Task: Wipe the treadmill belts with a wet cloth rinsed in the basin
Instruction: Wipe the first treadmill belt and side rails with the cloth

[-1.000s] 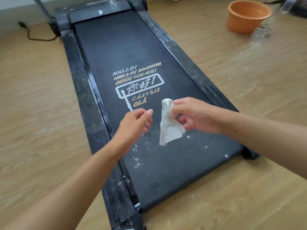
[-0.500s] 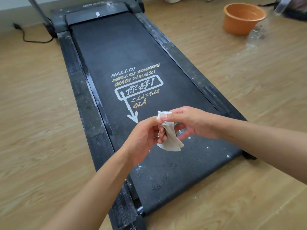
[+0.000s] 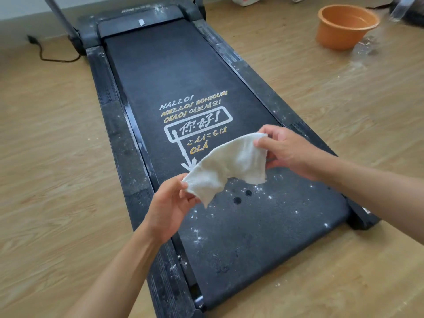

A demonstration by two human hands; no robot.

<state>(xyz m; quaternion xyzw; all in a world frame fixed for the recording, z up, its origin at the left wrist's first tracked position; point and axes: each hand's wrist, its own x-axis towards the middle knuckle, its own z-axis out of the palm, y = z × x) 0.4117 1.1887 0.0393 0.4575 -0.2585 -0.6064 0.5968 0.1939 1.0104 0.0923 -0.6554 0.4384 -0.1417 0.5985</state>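
Observation:
A white cloth (image 3: 231,164) is stretched in the air above the black treadmill belt (image 3: 174,72). My left hand (image 3: 171,206) pinches its lower left corner. My right hand (image 3: 286,152) pinches its upper right edge. The cloth sags a little between them and hangs clear of the belt. White specks and two dark wet spots dot the belt just below the cloth. Printed greetings in white and yellow sit mid-belt. The orange basin (image 3: 346,26) stands on the floor at the far right.
Dusty black side rails (image 3: 114,125) flank the belt. A power cord (image 3: 52,57) lies on the wooden floor at the far left. A wet patch (image 3: 364,51) spreads beside the basin. A metal upright (image 3: 60,17) rises at the treadmill's head.
The cloth hung bunched from my right hand. My left hand came in and took a corner, then both hands drew apart and spread the cloth open.

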